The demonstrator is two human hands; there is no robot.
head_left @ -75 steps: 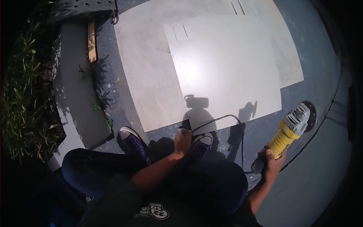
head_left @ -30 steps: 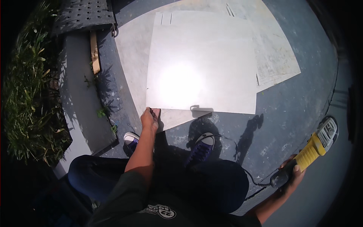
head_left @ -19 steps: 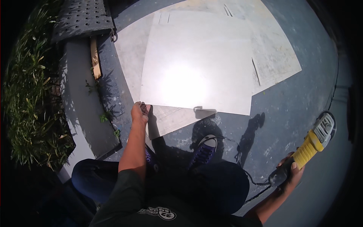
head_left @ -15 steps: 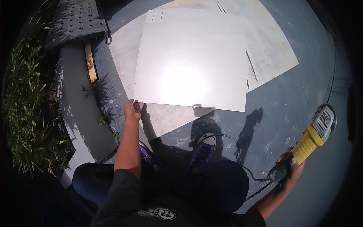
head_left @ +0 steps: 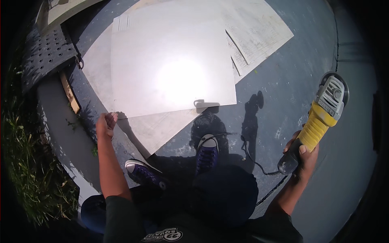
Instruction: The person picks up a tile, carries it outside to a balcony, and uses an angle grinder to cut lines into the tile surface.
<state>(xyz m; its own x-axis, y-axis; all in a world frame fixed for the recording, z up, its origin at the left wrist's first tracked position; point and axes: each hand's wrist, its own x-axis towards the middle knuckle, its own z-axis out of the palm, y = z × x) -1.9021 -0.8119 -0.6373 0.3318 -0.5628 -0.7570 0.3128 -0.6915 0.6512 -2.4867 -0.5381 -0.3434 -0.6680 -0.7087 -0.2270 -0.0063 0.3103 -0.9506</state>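
Note:
My right hand (head_left: 307, 160) is wrapped round the black rear of a yellow and grey angle grinder (head_left: 319, 128), held out to the right with its disc end pointing up and away. A dark power cord (head_left: 261, 167) trails from it toward my feet. My left hand (head_left: 106, 124) is beside the near left corner of a large white flat sheet (head_left: 137, 69), fingers loosely bent and apart, with nothing visible in them. That sheet lies on a second pale sheet (head_left: 150, 135) turned at an angle. Glare whitens the middle of the top one.
Dark slots (head_left: 236, 45) show in the sheets at the right. My purple shoes (head_left: 207, 157) stand near the sheets on the grey floor (head_left: 279, 101). Along the left are a kerb, a perforated metal plate (head_left: 50, 52), a wooden strip (head_left: 70, 93) and grass (head_left: 36, 182).
The view has shifted, so the sheets appear farther left. My left hand has come off the sheet's corner. The grinder stays in my right hand and stands more upright in view.

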